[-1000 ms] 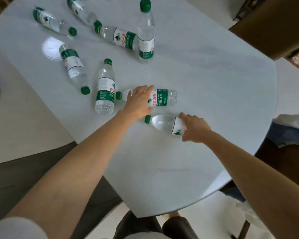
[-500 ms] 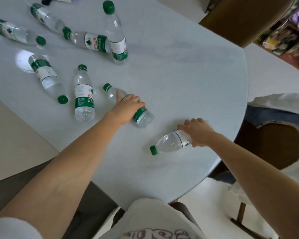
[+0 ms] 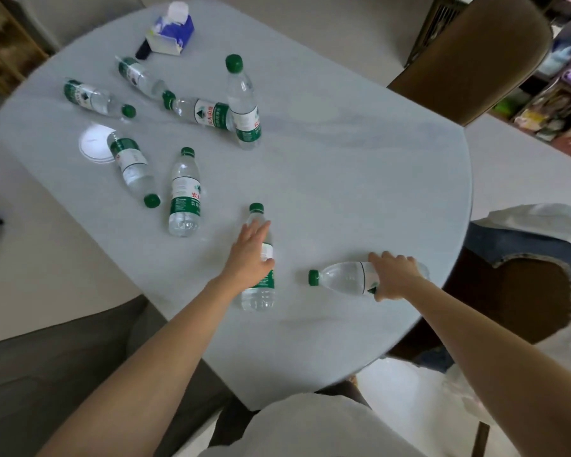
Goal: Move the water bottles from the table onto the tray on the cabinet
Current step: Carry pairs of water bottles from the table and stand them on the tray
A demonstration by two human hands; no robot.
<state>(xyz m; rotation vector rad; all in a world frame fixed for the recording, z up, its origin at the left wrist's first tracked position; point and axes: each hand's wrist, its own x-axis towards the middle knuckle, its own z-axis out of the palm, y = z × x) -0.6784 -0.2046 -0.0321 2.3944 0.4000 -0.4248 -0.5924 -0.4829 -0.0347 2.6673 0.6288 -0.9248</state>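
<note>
Several clear water bottles with green caps and green labels lie on a pale round table (image 3: 360, 166). My left hand (image 3: 249, 255) rests flat on one lying bottle (image 3: 259, 291), fingers stretched along it toward its cap. My right hand (image 3: 393, 277) grips the label end of another lying bottle (image 3: 340, 278), whose cap points left. One bottle (image 3: 243, 103) stands upright farther back. Other bottles lie at the left, among them one (image 3: 184, 192) near my left hand. No tray or cabinet is in view.
A tissue box (image 3: 172, 31) sits at the far side of the table. A white round disc (image 3: 94, 143) lies at the left. A brown chair (image 3: 475, 57) stands at the far right and another chair (image 3: 524, 291) with cloth draped on it at the near right.
The left-hand bottle has turned so its cap points away from me, and my fingers now lie straighter over it. The right-hand bottle has shifted slightly. The camera has pulled back, showing the tissue box.
</note>
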